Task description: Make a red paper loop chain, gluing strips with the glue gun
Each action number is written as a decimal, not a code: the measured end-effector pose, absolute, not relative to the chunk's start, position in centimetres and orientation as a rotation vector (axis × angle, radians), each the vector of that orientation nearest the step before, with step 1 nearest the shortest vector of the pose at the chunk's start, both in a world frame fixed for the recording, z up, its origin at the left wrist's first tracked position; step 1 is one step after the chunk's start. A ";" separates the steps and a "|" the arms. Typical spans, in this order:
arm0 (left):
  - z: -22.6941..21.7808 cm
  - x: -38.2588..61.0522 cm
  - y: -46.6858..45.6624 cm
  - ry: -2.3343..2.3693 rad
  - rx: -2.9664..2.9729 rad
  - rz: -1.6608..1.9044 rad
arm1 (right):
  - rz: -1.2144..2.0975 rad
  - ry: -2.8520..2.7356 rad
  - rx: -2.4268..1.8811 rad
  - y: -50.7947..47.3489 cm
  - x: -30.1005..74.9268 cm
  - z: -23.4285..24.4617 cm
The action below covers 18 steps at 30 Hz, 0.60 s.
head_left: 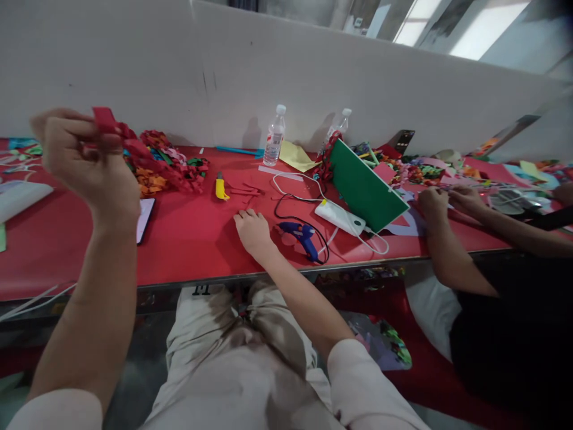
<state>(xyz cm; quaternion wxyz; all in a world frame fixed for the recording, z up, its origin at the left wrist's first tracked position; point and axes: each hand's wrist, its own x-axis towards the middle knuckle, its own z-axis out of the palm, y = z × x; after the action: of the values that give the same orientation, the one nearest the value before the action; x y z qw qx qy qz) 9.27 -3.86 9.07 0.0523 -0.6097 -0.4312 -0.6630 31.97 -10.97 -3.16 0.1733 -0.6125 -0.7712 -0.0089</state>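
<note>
My left hand point(87, 158) is raised above the red table point(188, 239), fingers closed round one end of a folded red paper chain point(134, 146). The chain trails down to a heap of red, orange and green paper chains point(172, 164) on the table. My right hand point(253, 230) rests on the table, fingers curled down beside loose red paper strips point(246, 191); whether it grips one I cannot make out. A blue glue gun point(302, 234) lies just to its right. A yellow utility knife point(220, 187) lies beyond the hand.
Two water bottles point(274, 137) stand by the white wall. A white power pack point(340, 218) with cables and a green board point(364, 188) lie to the right. A phone point(145, 218) sits by my left arm. Another person's hands point(450, 200) work at the right among paper scraps.
</note>
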 end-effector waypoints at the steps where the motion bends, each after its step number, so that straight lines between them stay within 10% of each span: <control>1: 9.3 9.5 -4.0 -1.226 -1.832 -1.965 | -0.022 -2.193 -1.725 -10.9 31.8 -3.2; 18: -3.0 15.8 -10.2 -1.108 -2.906 -1.160 | 0.154 -1.285 -1.266 -20.6 33.6 -3.6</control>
<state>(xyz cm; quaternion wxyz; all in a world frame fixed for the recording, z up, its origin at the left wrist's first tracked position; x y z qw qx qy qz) 15.83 -10.18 -2.98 -0.0886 -0.8721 -0.3325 -0.3480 33.62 -20.61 -3.64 0.6174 -0.5500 -0.5584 0.0669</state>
